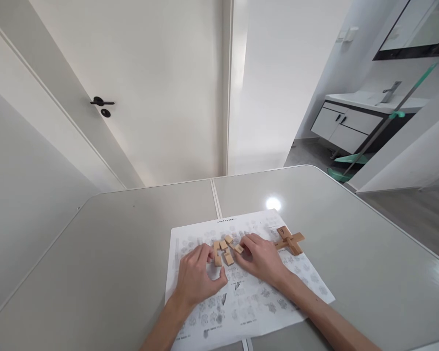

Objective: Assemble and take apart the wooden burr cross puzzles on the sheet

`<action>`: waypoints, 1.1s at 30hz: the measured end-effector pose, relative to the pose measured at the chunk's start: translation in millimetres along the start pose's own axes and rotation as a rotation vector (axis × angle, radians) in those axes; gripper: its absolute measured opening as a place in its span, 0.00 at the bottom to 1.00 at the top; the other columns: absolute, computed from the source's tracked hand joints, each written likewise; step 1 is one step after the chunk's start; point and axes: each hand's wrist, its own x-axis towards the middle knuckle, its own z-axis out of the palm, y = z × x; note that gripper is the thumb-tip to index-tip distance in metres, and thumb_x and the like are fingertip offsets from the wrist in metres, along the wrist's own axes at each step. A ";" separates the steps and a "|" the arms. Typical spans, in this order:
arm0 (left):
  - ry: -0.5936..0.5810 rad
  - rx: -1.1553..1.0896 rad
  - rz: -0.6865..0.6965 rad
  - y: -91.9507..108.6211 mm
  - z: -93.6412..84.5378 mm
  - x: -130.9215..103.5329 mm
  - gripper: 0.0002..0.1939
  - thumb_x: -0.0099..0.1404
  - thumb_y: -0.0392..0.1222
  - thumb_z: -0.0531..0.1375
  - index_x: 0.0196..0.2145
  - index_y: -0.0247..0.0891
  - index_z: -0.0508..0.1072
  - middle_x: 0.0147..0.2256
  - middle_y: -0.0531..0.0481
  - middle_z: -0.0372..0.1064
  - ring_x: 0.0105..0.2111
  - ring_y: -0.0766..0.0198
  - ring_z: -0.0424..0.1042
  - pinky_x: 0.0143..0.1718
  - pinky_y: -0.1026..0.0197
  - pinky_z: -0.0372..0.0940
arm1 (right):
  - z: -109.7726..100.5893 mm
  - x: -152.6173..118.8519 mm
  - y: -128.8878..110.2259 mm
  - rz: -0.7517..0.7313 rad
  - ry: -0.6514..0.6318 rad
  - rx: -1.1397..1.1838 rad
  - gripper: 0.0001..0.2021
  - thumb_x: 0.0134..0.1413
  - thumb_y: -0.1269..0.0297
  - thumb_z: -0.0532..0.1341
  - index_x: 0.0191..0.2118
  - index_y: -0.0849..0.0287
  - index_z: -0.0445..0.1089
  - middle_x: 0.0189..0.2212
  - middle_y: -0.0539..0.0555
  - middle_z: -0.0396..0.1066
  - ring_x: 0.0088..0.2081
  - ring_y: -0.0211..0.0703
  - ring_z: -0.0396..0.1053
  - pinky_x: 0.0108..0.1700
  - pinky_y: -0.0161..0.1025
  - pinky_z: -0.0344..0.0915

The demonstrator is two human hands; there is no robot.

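Note:
Small notched wooden puzzle pieces lie in a cluster on a printed sheet (249, 319). My left hand (197, 275) is at the cluster's left side, thumb spread away from the curled fingers. Its fingertips are beside an upright-looking wooden piece (217, 255); whether they touch it I cannot tell. My right hand (261, 256) pinches another wooden puzzle piece (238, 248) between thumb and fingers at the cluster's right side. Between the hands are a notched block (229, 258) and more small blocks (223, 244). Beyond my right hand sits a cross-shaped group of interlocked wooden pieces (291, 241).
The sheet lies on a grey table (106, 273) with a pale seam (216, 197) across it. Behind the table stands a white door (149, 87) with a black handle (102, 102). At the right are a washbasin cabinet (346, 122) and a green-and-grey long-handled tool (397, 114).

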 end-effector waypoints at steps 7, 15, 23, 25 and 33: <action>-0.090 -0.076 -0.041 0.1 -1.2 3.0 0.37 0.55 0.48 0.68 0.60 0.44 0.59 0.58 0.40 0.67 0.44 0.51 0.77 0.39 0.52 0.73 | -3.0 -1.4 -5.9 -0.183 -0.075 0.144 0.09 0.61 0.68 0.62 0.48 0.54 0.69 0.38 0.55 0.73 0.38 0.50 0.70 0.36 0.43 0.66; -0.199 -0.119 -0.006 -12.7 -3.0 5.8 0.35 0.59 0.52 0.69 0.60 0.48 0.62 0.56 0.46 0.74 0.44 0.52 0.79 0.42 0.53 0.73 | -5.9 -3.0 -12.3 -0.359 -0.141 0.294 0.21 0.62 0.74 0.59 0.59 0.52 0.68 0.51 0.59 0.70 0.48 0.54 0.68 0.47 0.50 0.70; -0.351 -0.110 -0.038 -21.8 -7.6 6.7 0.34 0.62 0.57 0.68 0.61 0.51 0.63 0.51 0.51 0.78 0.41 0.54 0.80 0.39 0.55 0.72 | -3.3 -2.1 -7.5 -0.396 -0.150 0.323 0.22 0.65 0.75 0.57 0.61 0.52 0.66 0.53 0.58 0.73 0.50 0.53 0.69 0.50 0.53 0.72; -0.334 -0.108 -0.058 -22.0 -7.0 6.3 0.31 0.62 0.57 0.68 0.59 0.50 0.65 0.51 0.52 0.78 0.40 0.55 0.80 0.39 0.56 0.71 | -3.4 -2.6 -7.2 -0.388 -0.145 0.327 0.23 0.65 0.75 0.57 0.62 0.52 0.65 0.54 0.58 0.74 0.51 0.53 0.70 0.51 0.53 0.72; -0.217 -0.017 -0.330 -25.4 -12.8 11.9 0.28 0.61 0.60 0.68 0.55 0.50 0.70 0.47 0.54 0.80 0.41 0.54 0.80 0.41 0.56 0.70 | -4.2 -2.5 -9.1 -0.362 -0.122 0.294 0.21 0.66 0.73 0.58 0.61 0.51 0.64 0.54 0.58 0.73 0.53 0.54 0.71 0.53 0.54 0.73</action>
